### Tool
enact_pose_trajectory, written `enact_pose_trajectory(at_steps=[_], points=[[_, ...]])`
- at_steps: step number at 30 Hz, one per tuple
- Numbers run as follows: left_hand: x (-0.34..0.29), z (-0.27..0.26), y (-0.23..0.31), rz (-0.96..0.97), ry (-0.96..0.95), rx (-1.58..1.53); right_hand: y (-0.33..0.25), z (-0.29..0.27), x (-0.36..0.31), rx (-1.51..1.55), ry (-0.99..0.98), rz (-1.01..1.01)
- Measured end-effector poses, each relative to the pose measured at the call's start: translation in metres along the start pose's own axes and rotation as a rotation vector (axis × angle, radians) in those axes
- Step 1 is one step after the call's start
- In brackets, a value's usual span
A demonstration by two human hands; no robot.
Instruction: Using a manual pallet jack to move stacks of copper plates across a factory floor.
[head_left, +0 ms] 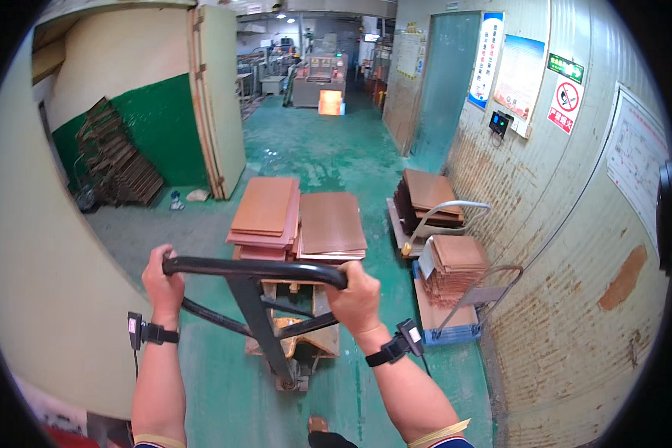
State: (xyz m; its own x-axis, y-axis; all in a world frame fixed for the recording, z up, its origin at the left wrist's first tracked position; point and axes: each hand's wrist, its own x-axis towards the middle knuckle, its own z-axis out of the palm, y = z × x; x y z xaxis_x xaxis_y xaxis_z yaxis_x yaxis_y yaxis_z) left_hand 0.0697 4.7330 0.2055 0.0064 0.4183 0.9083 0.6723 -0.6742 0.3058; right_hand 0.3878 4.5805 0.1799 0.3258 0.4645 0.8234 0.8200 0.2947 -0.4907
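A green-painted floor (276, 153) runs ahead between pale walls, the right-hand corrugated wall (552, 313) streaked with rust-brown marks; on this floor, straight in front of the person, stands a hand pallet truck (266, 328) with a black shaft and looped handle (254, 267); just beyond the handle, at the truck's front, sit two side-by-side piles of flat brown sheets, a left stack (265, 205) and a right stack (333, 224); to their right, well apart, stand two loaded platform trolleys, the nearer one a blue-edged trolley (455, 334).

Both forearms reach up from the lower edge, spread apart and stretched forward; the left hand (163, 284) is clamped round the left end of the handle, thumb side uppermost; the right hand (357, 297) is wrapped round its right end, knuckles outward, the wrist angled inward.

On the right wall hang a white plan board (638, 168), its print too fine to read, a blue-and-white banner (485, 60) with vertical characters, a red-ringed prohibition sign (567, 95) above a red strip of characters, and a green sign (565, 67) with a white arrow; each wrist wears a black strap with a small dark box, the left box (134, 327) bearing a white label.
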Motion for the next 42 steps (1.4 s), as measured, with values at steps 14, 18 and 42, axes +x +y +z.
enact_pose_trajectory(at_steps=[14,18,42], points=[[0.155,0.295,-0.102,0.059,-0.035,-0.035,0.206,0.181,0.22,-0.079,-0.013,0.021],[0.202,0.384,-0.109,0.025,-0.066,-0.081,0.264,0.216,0.293,-0.112,-0.043,0.186],[0.439,0.875,-0.276,-0.049,-0.064,-0.052,0.586,0.502,0.616,-0.03,-0.061,0.342]])
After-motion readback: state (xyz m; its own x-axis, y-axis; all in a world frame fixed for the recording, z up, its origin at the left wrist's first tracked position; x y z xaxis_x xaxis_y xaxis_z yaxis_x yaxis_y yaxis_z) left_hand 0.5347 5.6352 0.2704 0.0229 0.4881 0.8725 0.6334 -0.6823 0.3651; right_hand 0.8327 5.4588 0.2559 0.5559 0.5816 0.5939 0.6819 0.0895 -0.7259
